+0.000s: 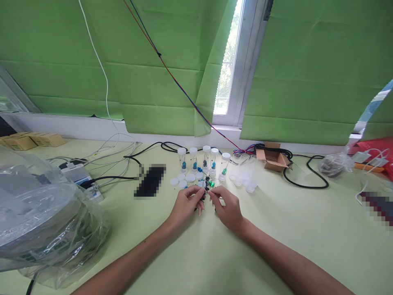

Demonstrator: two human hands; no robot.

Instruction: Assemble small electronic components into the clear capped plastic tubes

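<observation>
My left hand and my right hand meet over the table, fingertips pinched close together. Between them is something small and thin, too fine to name. Just beyond the fingertips lie small green pieces and dark pieces. Behind these, several clear vials with white caps stand upright in a loose row, with blue or green pieces inside. Loose white round lids lie left of the pieces. To the right is a group of translucent white caps or cups.
A plastic-wrapped round object fills the left side of the table. Behind it are a power strip and a blurred dark rectangle. An open cardboard box, black cable and clear bag lie back right.
</observation>
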